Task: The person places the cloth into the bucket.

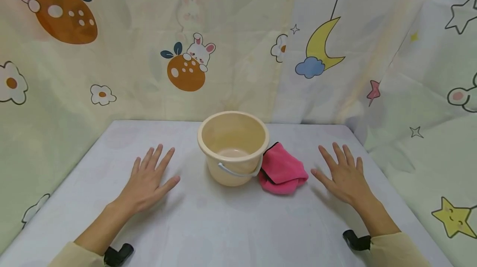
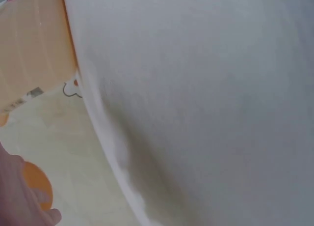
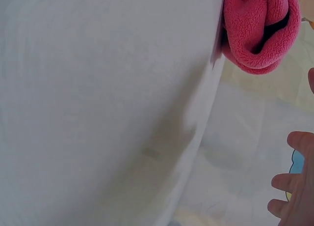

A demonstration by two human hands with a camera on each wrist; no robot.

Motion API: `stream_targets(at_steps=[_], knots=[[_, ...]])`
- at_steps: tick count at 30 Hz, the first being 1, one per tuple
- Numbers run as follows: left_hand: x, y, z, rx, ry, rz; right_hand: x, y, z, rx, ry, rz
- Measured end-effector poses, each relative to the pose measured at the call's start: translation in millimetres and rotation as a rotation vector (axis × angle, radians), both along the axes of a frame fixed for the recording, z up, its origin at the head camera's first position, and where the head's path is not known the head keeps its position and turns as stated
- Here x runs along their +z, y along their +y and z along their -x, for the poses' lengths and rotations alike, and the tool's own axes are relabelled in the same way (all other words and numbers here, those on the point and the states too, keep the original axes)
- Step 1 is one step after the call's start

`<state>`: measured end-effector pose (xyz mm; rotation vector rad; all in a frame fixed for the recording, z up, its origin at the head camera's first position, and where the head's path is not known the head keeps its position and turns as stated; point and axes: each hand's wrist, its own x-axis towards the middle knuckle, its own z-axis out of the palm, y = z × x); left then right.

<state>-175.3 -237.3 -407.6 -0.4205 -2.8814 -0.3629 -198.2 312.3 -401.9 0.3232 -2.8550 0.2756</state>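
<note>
A cream plastic bucket (image 1: 232,143) with a pale handle (image 1: 238,172) hanging down its front stands upright near the middle of the table. Against its right side lies a folded pink towel (image 1: 284,171) with a dark edge; its fluffy folds show in the right wrist view, where the towel (image 3: 260,34) is at the top. My left hand (image 1: 150,180) is held left of the bucket with fingers spread, touching nothing. To the right of the towel my right hand (image 1: 343,174) is likewise spread and holds nothing. The left wrist view shows part of the bucket (image 2: 37,49).
A white cloth covers the table (image 1: 238,229). Behind and at both sides hangs a curtain (image 1: 238,51) printed with rabbits, flowers, stars and a moon. Black straps with small mounts (image 1: 118,254) are on both wrists.
</note>
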Motion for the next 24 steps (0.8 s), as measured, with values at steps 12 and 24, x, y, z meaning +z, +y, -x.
stream_targets(at_steps=[12,24], knots=[[2.7,3.7,7.2,-0.017,-0.129,-0.236,3.8,-7.8,1.0,0.027,0.048,0.058],[3.1,4.1,8.9,-0.040,-0.209,-0.425,3.8,-18.8,4.8,0.064,0.036,0.129]])
